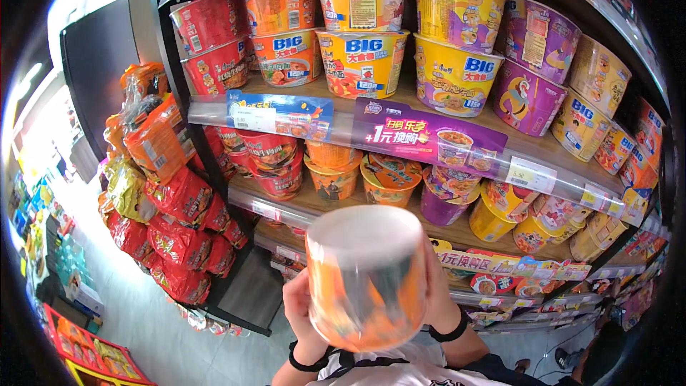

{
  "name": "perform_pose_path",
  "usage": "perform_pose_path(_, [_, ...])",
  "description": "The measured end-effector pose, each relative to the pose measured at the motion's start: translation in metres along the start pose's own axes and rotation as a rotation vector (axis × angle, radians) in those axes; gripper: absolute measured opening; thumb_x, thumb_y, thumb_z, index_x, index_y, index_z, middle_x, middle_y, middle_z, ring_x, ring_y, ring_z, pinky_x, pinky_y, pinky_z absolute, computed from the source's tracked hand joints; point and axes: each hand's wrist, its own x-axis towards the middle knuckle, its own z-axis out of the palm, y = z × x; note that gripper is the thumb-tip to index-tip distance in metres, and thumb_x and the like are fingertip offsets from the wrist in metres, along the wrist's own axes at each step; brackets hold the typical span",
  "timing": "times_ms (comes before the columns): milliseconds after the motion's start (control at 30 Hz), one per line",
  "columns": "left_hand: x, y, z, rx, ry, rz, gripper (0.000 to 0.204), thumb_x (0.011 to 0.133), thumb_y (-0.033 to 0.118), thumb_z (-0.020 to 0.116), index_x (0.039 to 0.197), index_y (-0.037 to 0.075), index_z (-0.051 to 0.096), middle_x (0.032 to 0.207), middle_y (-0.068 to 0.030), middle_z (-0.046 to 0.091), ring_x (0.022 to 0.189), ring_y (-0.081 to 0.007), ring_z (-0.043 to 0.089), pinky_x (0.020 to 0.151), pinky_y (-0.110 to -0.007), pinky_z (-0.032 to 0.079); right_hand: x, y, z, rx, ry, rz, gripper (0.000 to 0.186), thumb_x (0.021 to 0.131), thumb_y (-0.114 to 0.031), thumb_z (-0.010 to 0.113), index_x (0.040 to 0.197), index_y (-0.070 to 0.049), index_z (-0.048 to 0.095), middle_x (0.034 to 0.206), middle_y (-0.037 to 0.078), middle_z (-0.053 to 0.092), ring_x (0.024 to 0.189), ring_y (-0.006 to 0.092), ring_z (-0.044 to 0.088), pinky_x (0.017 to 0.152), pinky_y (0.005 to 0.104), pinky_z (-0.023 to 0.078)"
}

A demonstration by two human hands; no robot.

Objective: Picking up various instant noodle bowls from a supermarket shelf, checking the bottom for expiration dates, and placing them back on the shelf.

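Note:
An orange instant noodle cup [366, 293] with a dark patch on its side is held up in front of the shelves, between both hands. Its plain white round end faces up; motion blurs the print. My left hand [299, 307] closes on the cup's left side, and my right hand [439, 293] grips its right side, with most fingers hidden behind it. Just beyond, on the second shelf, stand similar orange cups [391, 180], with red noodle cups [271, 171] to their left and purple ones [444, 200] to their right.
Large noodle tubs [361, 64] stand stacked on the upper shelf, whose front edge carries a purple sign [429, 136]. At the left hang red and orange noodle packs [179, 204]. More stocked shelves continue below. A shoe [569, 357] shows at the lower right.

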Motion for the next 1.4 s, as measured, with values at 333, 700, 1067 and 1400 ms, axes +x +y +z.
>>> perform_pose_path(333, [-0.001,0.012,0.020,0.534,0.124,0.741,0.030,0.072,0.008,0.064,0.098,-0.004,0.054,0.098,-0.0176,0.053,0.090,-0.0300,0.057,0.074,-0.038,0.049,0.030,-0.011,0.003,0.243,0.055,-0.096,0.036,0.081,-0.012,0.052,0.116,-0.004,0.047,0.110,0.012,0.057,0.107,0.0263,0.052,0.095,0.0385,0.035])
perform_pose_path(700, [-0.001,0.012,0.018,0.528,0.048,0.578,0.029,0.069,0.006,0.065,0.094,-0.006,0.057,0.103,-0.0215,0.056,0.090,-0.0288,0.058,0.076,-0.035,0.047,0.018,-0.001,0.001,0.527,-0.059,0.407,0.034,0.078,-0.010,0.055,0.111,-0.001,0.052,0.106,0.014,0.058,0.098,0.0218,0.055,0.087,0.0297,0.041])
perform_pose_path(1067, [0.016,-0.012,0.017,0.382,0.008,0.084,0.050,0.069,0.002,0.063,0.114,-0.001,0.040,0.104,-0.0130,0.056,0.095,-0.0165,0.053,0.085,-0.027,0.038,0.017,0.011,0.004,0.174,0.083,0.407,0.058,0.072,-0.003,0.061,0.124,-0.003,0.036,0.114,0.012,0.052,0.091,0.0129,0.055,0.079,0.0252,0.043])
perform_pose_path(1400, [0.019,-0.019,0.028,0.258,-0.026,-0.026,0.040,0.078,-0.003,0.052,0.114,-0.002,0.034,0.104,-0.0143,0.054,0.100,-0.0184,0.051,0.087,-0.028,0.035,0.011,0.005,-0.001,0.522,0.018,0.560,0.086,0.070,0.004,0.059,0.137,-0.005,0.006,0.136,0.013,0.026,0.109,0.0177,0.045,0.087,0.0286,0.041])
